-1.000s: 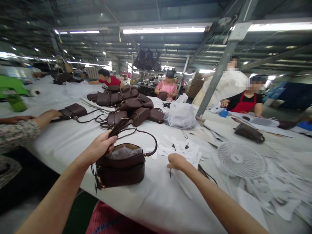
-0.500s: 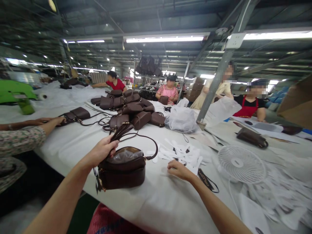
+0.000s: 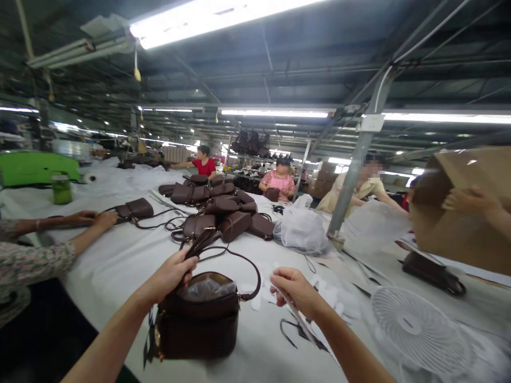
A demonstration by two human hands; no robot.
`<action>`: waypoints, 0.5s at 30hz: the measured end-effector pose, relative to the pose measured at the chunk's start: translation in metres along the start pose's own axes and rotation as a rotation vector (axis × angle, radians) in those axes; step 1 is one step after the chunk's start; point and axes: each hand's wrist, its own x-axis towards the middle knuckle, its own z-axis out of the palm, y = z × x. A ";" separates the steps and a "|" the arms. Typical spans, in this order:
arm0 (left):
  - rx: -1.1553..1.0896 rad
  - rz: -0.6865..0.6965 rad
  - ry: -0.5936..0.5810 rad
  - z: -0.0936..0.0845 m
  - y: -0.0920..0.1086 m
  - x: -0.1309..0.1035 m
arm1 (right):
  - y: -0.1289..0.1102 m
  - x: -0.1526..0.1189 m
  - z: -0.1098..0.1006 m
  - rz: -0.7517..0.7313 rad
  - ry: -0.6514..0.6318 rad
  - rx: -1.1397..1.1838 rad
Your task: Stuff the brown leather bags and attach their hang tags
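A broad table [image 3: 120, 276] with a white covering fills the near and middle part of the scene. A pile of brown bags [image 3: 195, 194] lies at its far middle, with a clear plastic bag [image 3: 301, 229] just to the right. A green bottle [image 3: 61, 189] stands far left, and a white fan [image 3: 417, 327] sits near right. A grey post [image 3: 351, 181] rises beyond the table's middle, under a dark roof hung with tube lights [image 3: 275, 113].

The open brown bag [image 3: 199, 330] stands at the near middle, crumpled plastic showing inside. The left hand [image 3: 173, 274] is closed around its straps. The right hand [image 3: 293, 290], to the bag's right, has its fingers curled close together; a white strip [image 3: 301, 322] runs beneath it, but I cannot tell whether it is gripped. A dark cord [image 3: 288, 332] lies just below.

Compared with half a second ago, the view has tipped upward, bringing another light [image 3: 223, 18] into the top. A sheet of cardboard [image 3: 443, 223] reaches further in from the right. The left hand keeps its hold.
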 end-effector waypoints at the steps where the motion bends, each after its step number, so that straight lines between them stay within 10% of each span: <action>1: 0.006 0.010 0.011 0.000 -0.001 0.000 | -0.007 0.001 0.008 -0.010 -0.014 -0.007; 15: 0.420 0.351 0.071 0.017 -0.001 -0.007 | -0.037 0.074 0.170 -0.172 0.033 0.136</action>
